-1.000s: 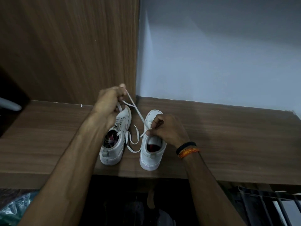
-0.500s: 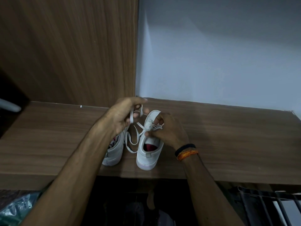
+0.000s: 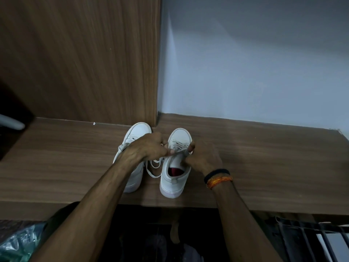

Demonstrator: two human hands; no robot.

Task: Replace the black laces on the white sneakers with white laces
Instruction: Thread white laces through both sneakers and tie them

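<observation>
Pinching the white lace [image 3: 177, 152] over the right sneaker [image 3: 175, 167], my left hand [image 3: 149, 146] and right hand [image 3: 203, 157] both grip it; the left sneaker [image 3: 135, 137] sits just beside.

I see two white sneakers on the wooden counter [image 3: 264, 157], toes to the wall. My left hand [image 3: 149, 146] and right hand [image 3: 202, 157] both pinch the white lace [image 3: 179, 151] over the right sneaker [image 3: 173, 178]. Loose lace loops lie between it and the left sneaker [image 3: 137, 133].
</observation>
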